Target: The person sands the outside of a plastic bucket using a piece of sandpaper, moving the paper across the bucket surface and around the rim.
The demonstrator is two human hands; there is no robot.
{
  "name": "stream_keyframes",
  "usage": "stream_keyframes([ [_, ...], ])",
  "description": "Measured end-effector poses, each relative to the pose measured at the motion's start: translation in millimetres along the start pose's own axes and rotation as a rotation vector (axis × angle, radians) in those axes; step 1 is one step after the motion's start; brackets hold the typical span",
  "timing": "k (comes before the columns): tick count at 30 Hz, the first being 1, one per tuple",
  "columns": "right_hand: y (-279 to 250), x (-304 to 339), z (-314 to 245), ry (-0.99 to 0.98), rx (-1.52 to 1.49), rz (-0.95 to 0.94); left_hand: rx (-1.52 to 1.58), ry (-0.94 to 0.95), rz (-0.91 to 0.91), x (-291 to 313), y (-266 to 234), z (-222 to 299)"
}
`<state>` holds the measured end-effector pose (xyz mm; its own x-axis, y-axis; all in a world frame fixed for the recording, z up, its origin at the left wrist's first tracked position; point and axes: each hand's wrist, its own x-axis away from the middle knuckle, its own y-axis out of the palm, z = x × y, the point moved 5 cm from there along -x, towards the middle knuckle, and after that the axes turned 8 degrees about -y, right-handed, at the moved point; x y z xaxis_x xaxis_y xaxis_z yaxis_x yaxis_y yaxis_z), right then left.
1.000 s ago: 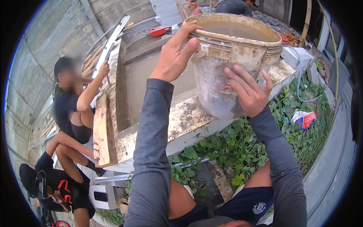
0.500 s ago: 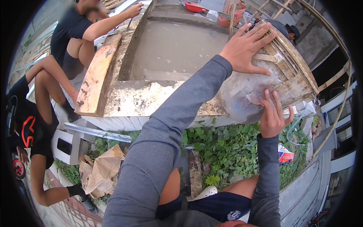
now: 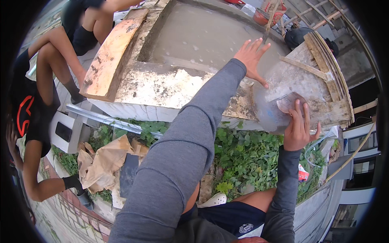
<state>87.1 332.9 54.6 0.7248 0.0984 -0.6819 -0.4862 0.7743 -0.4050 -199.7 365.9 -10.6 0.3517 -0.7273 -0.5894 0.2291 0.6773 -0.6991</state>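
My left hand (image 3: 252, 60) is open, fingers spread and thumb out. It hovers over the near right edge of a rectangular basin (image 3: 148, 52) of grey, watery cement. My right hand (image 3: 298, 129) has its fingers bent over a curved, see-through plastic piece (image 3: 287, 103) with faint print; its thumb is hidden. Plastic and hand are against the grey, wet-looking face of a cement-smeared wooden panel (image 3: 318, 91), slatted along its far edge. This panel leans at the basin's right corner.
A rough wooden plank (image 3: 113, 56) lies on the basin's left rim. Two people crouch or sit at left, beside a phone (image 3: 63, 131) on a white block. Leafy plants (image 3: 251, 154), crumpled brown paper (image 3: 107, 162) and a metal strip (image 3: 105, 119) lie below. A red bucket (image 3: 265, 18) stands behind.
My left hand has come off the panel, moving left over the basin with its fingers spread. My right hand stays at the plastic piece. The whole view has shifted.
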Motion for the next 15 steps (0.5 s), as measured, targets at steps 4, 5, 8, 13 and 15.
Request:
stream_keyframes([
  [4, 18, 4, -27, -0.039, -0.038, -0.065, -0.142, 0.003, -0.029, 12, 7, -25],
  [5, 23, 6, -35, -0.057, -0.064, -0.099, -0.148, -0.007, -0.006, 14, 8, -34],
  [8, 49, 35, -60, -0.203, -0.179, -0.249, -0.167, 0.020, 0.007, 13, 12, -47],
  [13, 32, 35, -82, -0.175, -0.447, -0.315, -0.142, 0.017, 0.136, 18, -11, -78],
  [15, 9, 24, -73, -0.125, -0.475, -0.342, -0.124, -0.030, 0.181, 19, -21, -83],
])
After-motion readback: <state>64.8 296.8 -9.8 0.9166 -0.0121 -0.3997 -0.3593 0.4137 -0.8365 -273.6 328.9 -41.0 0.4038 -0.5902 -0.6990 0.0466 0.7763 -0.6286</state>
